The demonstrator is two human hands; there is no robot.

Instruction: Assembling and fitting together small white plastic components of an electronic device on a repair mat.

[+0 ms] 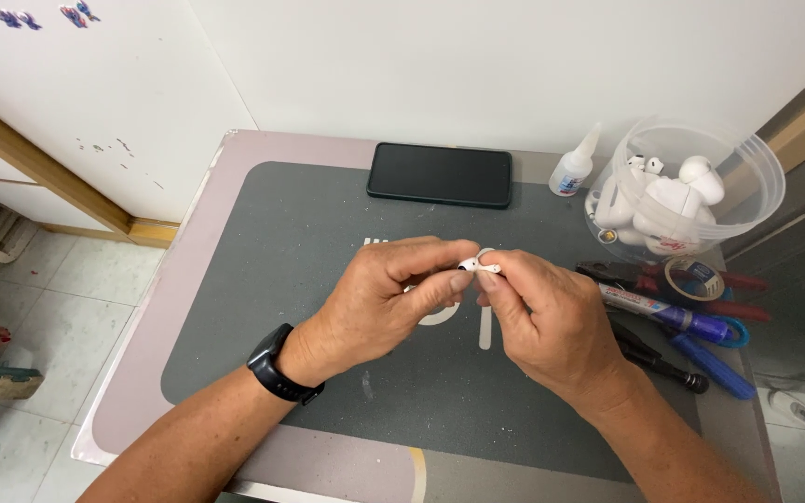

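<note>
Head view. Both hands meet over the middle of the grey mat point(309, 279), pinching one small white earbud point(479, 266) between them. The left hand point(379, 303), with a dark watch point(277, 365) at its wrist, clenches on the bud's dark-tipped end; the right hand point(547, 321) grips the stem just beside it. Beyond the grip lies a black phone point(440, 173); to its right stand a glue bottle point(574, 168) and a clear tub point(752, 158) of white earbud parts, with pens and tools point(691, 326) nearer the right wrist. Risk, as judged: the fingertip hold is slight, so a twist or pull could snap the stem or flick the bud off the table.
</note>
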